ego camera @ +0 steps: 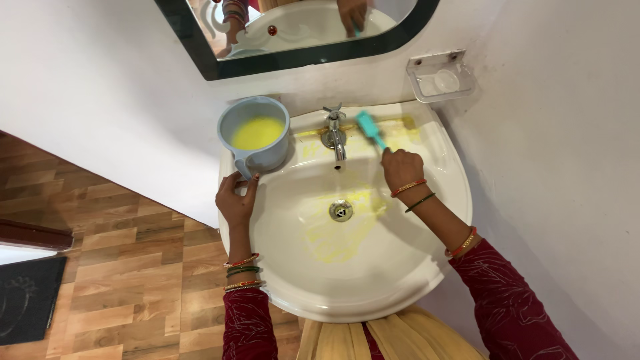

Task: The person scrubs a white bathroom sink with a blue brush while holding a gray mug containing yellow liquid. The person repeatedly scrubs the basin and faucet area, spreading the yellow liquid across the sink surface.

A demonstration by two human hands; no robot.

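left hand [237, 200] closed on handle of blue mug [254, 133], yellow liquid, on sink rim [447, 220] left of tap [335, 133] | right hand [401, 168] gripping teal brush [371, 131], long axis slanting up-left, head on ledge just right of tap

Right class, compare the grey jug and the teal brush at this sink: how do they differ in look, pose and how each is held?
The grey jug is wide and round and stands upright on the sink rim. The teal brush is slim and slanted near the tap.
The left hand touches only the jug's handle; the right hand grips the brush.
Both sit by yellow liquid.
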